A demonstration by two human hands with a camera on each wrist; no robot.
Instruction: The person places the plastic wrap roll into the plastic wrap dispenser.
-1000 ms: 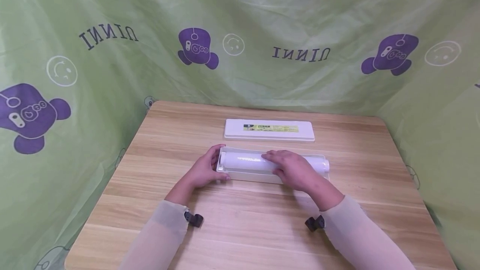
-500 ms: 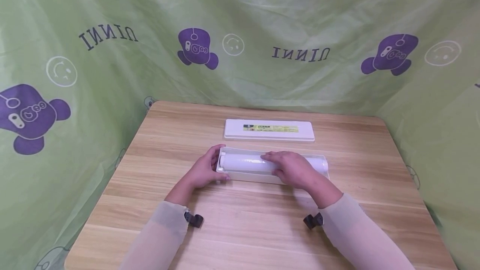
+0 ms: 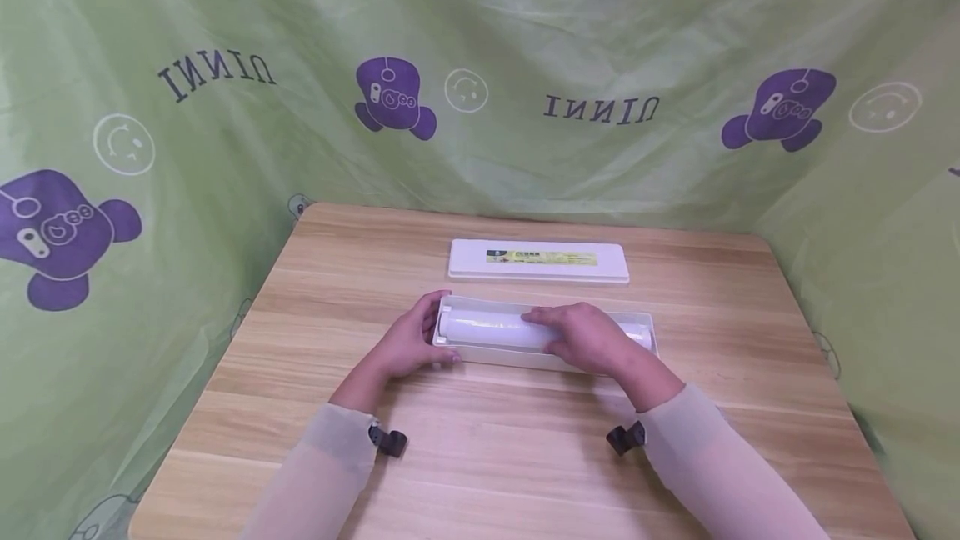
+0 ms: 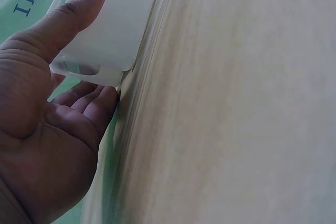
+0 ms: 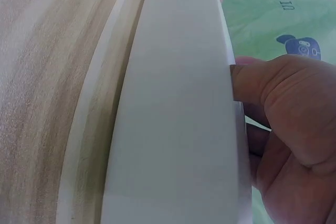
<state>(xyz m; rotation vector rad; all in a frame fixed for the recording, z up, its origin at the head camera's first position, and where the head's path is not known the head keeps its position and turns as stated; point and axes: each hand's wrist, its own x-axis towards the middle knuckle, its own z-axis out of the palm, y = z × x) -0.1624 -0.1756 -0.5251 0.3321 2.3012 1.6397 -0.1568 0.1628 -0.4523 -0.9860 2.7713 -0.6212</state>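
Note:
A long white box lies lidless across the table. Inside it is a shiny white roll of plastic wrap. My left hand grips the box's left end, thumb on the front wall and fingers round the end. In the left wrist view, the thumb lies along the white wall. My right hand holds the roll from above, right of its middle, hiding part of it. The right wrist view shows the thumb reaching over the box's near rim; the roll is hidden there.
Behind the box lies a flat white lid with a yellow-green label. Both rest on a wood-grain table with rounded corners. A green printed curtain hangs around the back and sides.
The roll's right end has dropped from above the box's right rim to inside it, with my right hand lowering slightly. My left hand has stayed at the left end.

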